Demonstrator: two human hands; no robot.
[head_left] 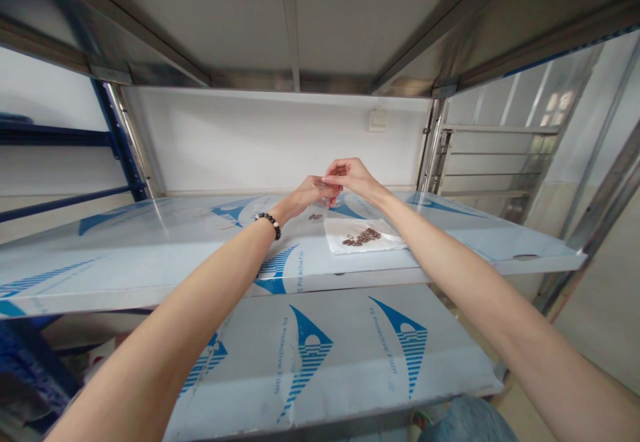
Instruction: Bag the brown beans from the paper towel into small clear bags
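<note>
My left hand (313, 192), with a beaded bracelet at the wrist, and my right hand (351, 177) meet above the middle of the shelf. The fingers of both are closed in a pinch on a small clear plastic bag (324, 203), which is hard to make out. Close below my left hand are a few brown ring-like pieces (315, 217); whether they lie inside the bag or on the shelf I cannot tell. Nearer to me, a white cloth or paper sheet (335, 242) carries a loose pile of similar small brown pieces (363, 237).
The metal shelf (165, 242) is covered in blue-printed protective film. A lower shelf (345, 355) juts out toward me, and another shelf (240, 22) hangs overhead. Metal posts stand at both back corners, before a white wall with a switch (378, 121).
</note>
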